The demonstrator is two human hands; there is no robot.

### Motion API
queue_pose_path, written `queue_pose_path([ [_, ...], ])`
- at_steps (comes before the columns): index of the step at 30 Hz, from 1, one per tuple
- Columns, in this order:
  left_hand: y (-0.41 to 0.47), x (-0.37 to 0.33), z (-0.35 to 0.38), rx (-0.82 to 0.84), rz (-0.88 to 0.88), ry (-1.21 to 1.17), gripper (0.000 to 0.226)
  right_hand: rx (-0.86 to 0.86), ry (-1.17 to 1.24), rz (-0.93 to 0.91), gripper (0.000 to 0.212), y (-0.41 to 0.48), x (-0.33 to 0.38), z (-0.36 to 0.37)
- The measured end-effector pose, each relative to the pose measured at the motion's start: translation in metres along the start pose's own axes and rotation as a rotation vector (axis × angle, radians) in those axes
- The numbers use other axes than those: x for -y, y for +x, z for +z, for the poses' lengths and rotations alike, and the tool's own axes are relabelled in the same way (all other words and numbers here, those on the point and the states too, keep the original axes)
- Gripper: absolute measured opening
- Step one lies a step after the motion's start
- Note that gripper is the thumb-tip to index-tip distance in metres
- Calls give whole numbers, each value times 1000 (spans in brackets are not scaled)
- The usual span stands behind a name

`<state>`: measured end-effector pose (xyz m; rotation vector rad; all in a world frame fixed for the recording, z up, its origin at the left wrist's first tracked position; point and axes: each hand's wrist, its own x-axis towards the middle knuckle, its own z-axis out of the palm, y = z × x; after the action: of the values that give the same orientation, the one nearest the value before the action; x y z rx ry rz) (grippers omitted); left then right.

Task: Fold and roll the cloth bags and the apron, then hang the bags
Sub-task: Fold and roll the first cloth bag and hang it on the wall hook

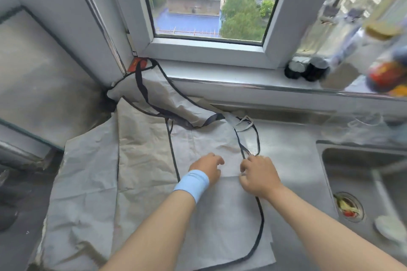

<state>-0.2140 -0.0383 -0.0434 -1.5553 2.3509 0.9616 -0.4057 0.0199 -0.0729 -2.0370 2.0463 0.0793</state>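
Beneath the window (211, 4), beside the sink (361, 185), the apron (141, 160) spans the steel counter (290, 160) lengthwise toward the far-left corner, left hand (207, 166) loosely curled on it, right hand (259, 176) seemingly pinching its dark strap (246, 152).

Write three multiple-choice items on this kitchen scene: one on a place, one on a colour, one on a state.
1. Where is the sink?
A. right of the apron
B. left of the apron
C. on the windowsill

2. What colour is the wristband on the left hand?
A. red
B. light blue
C. black

3. How does the apron lie?
A. rolled into a tight bundle
B. hanging from a hook
C. spread over the counter, creased

Key:
1 A, the metal basin sits at the frame's right edge, past the right hand.
2 B, the band at the wrist is pale blue.
3 C, the grey cloth with its dark strap covers the counter, partly folded over at the top.
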Motion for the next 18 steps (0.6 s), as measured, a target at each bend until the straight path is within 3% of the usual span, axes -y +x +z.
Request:
queue_pose_path([
  [4, 3, -34, 21, 93, 1, 36, 41, 92, -254, -17, 28, -13, -26, 6],
  [6, 1, -46, 28, 89, 5, 33, 44, 63, -238, -23, 28, -14, -29, 4],
  [9, -4, -62, 27, 40, 31, -119, 53, -72, 113, 52, 17, -16, -25, -10],
  [11, -4, -68, 21, 8, -13, -314, 42, -99, 363, 39, 11, -14, -17, -21],
  [13, -5, -73, 10, -15, -41, -348, 25, -69, 559, 14, 6, -13, -11, -34],
  [15, -5, -70, -5, -48, -70, -335, 21, -86, 569, -1, 9, -10, -9, -47],
  [18, -11, -52, -36, -221, -150, -434, 24, -58, 341, 42, 19, -3, -14, -58],
])
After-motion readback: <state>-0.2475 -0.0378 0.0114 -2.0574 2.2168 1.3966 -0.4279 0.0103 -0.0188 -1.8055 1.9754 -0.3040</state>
